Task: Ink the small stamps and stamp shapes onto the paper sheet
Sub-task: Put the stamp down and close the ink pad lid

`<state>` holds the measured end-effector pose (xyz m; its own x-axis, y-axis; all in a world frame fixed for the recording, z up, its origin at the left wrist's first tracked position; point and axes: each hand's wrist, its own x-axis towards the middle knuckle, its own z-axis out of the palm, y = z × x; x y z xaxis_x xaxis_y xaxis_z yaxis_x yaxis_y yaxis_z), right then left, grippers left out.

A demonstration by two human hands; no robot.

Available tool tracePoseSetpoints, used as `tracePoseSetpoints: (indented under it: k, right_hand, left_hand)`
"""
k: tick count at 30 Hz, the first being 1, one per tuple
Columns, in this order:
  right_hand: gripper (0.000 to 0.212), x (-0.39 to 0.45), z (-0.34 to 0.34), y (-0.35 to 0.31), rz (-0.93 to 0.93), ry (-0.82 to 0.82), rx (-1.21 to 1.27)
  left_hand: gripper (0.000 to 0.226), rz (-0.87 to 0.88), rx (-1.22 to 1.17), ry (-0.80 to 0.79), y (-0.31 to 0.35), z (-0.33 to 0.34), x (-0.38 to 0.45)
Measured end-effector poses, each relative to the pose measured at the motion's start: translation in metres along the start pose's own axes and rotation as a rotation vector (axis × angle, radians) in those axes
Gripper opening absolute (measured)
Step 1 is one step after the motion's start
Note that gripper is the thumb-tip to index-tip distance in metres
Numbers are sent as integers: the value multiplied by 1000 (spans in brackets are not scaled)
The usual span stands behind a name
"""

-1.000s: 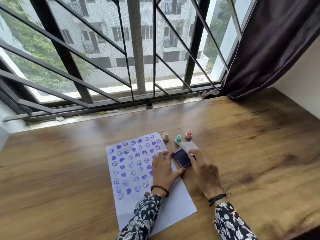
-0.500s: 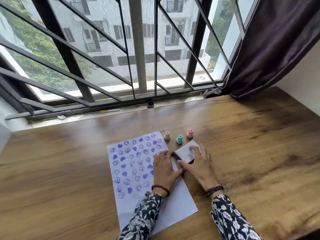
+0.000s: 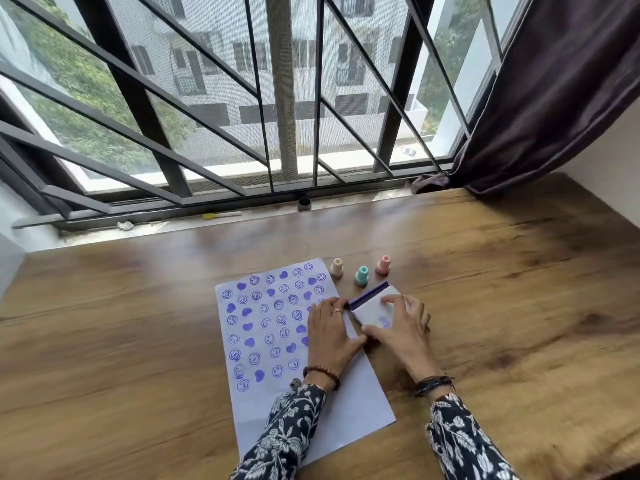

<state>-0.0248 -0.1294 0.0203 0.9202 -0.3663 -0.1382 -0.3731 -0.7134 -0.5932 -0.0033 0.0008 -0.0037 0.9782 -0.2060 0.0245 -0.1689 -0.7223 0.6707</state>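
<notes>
Head view: the right hand (image 3: pixel 401 330) clamps its fingers on the ink pad lid (image 3: pixel 375 307), open a second ago, now nearly closed. The left hand (image 3: pixel 329 332) lies flat, fingers straight. Inking looks finished.

Layout referenced to paper sheet (image 3: pixel 360 403), flat on table (image 3: pixel 502 306).
Ink pad (image 3: pixel 375 304) just right of sheet's far half. Behind the pad, off sheet's far right corner, a row: left stamp (image 3: pixel 336 267), middle stamp (image 3: pixel 362 275), right stamp (image 3: pixel 383 264). Left hand (image 3: pixel 329 336) rests on sheet; right hand (image 3: pixel 401 327) grips the pad.
</notes>
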Motion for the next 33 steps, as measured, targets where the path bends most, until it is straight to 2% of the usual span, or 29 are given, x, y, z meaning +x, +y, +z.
tracePoseSetpoints:
  k: [7,13,19,33]
  right_hand:
    - [60,0,-1,4,-56,54,20]
    - [60,-4,-3,5,-76,97,30]
    - [61,-7,-2,3,-61,144,23]
    - [62,2,-9,-1,-58,53,-30]
  left_hand:
    - [58,8,-19,29,0,1,-1]
    - [69,2,11,9,1,1,-2]
    - [64,-2,17,12,3,1,-3]
    - [62,10,35,39,-1,6,-1]
